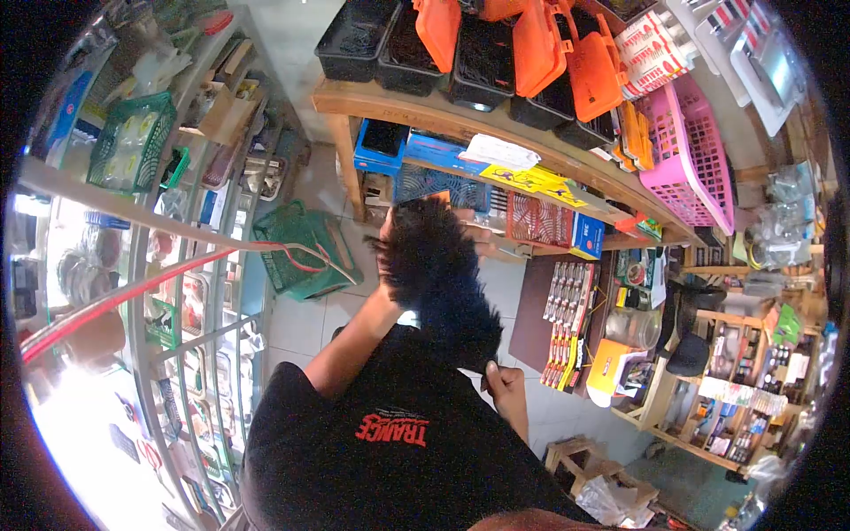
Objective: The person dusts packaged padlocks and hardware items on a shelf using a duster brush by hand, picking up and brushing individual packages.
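A black fluffy duster (443,283) is held slantwise in front of my chest, with an orange bit (437,196) showing at its top end. My right hand (507,387) is closed at its lower end, where the handle is mostly hidden in the fist. My left hand (388,252) lies behind the upper part of the duster, touching it. Some of its fingers stick out past the bristles on the right, stretched and slightly blurred. The bristles cover the palm.
Ahead, a wooden shelf (390,99) bears black bins with orange lids (542,53) and a pink basket (686,159). Metal racks (159,354) of goods line the left. A green basket (292,252) sits on the tiled floor. A red-and-white cable (133,296) crosses the left side.
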`<action>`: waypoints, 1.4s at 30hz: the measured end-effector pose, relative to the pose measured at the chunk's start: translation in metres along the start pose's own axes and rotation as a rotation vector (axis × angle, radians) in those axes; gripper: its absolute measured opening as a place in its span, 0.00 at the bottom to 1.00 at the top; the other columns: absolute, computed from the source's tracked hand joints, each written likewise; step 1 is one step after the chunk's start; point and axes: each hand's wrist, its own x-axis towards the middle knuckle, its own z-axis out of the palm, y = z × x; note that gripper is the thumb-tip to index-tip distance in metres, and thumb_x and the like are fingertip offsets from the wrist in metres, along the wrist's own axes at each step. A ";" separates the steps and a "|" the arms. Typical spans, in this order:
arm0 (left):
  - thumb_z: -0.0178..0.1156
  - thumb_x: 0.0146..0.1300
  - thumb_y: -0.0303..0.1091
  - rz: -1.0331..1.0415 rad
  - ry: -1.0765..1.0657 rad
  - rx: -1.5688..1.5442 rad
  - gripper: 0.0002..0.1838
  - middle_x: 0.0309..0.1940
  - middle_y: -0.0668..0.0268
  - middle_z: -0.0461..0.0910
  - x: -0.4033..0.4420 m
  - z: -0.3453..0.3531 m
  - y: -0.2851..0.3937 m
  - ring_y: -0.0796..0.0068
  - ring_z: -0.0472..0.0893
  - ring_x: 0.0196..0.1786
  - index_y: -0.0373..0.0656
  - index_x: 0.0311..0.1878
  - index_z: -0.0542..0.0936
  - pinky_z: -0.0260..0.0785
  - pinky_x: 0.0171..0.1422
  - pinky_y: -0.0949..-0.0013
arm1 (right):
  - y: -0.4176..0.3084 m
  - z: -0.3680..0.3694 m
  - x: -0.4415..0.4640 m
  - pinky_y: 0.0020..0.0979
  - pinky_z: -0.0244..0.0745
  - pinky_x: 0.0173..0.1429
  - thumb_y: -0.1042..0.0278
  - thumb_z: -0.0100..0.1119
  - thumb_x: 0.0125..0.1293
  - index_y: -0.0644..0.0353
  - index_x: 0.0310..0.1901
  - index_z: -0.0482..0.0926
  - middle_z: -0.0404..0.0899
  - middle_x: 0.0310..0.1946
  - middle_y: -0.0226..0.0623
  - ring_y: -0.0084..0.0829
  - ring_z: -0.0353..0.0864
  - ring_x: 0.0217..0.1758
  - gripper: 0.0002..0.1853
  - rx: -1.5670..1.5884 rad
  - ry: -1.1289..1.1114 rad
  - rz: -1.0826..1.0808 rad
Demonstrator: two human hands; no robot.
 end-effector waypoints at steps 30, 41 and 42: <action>0.39 0.70 0.62 0.301 0.299 0.155 0.34 0.60 0.58 0.75 -0.030 0.000 0.034 0.57 0.74 0.61 0.44 0.65 0.71 0.65 0.67 0.53 | 0.026 0.022 0.055 0.28 0.57 0.28 0.41 0.46 0.73 0.60 0.16 0.70 0.67 0.15 0.25 0.20 0.61 0.21 0.33 -0.026 -0.276 0.067; 0.37 0.69 0.65 0.079 0.008 0.314 0.38 0.62 0.55 0.72 -0.022 0.010 0.035 0.53 0.75 0.60 0.42 0.66 0.68 0.68 0.66 0.50 | 0.027 0.034 0.055 0.27 0.59 0.28 0.45 0.49 0.73 0.59 0.21 0.77 0.73 0.19 0.24 0.17 0.66 0.23 0.28 0.194 -0.299 0.042; 0.36 0.69 0.66 0.133 0.101 0.310 0.38 0.62 0.54 0.72 -0.022 0.006 0.032 0.53 0.75 0.60 0.42 0.66 0.68 0.67 0.66 0.50 | 0.027 0.033 0.056 0.27 0.58 0.28 0.44 0.49 0.73 0.59 0.21 0.76 0.73 0.19 0.25 0.17 0.66 0.23 0.28 0.171 -0.283 0.029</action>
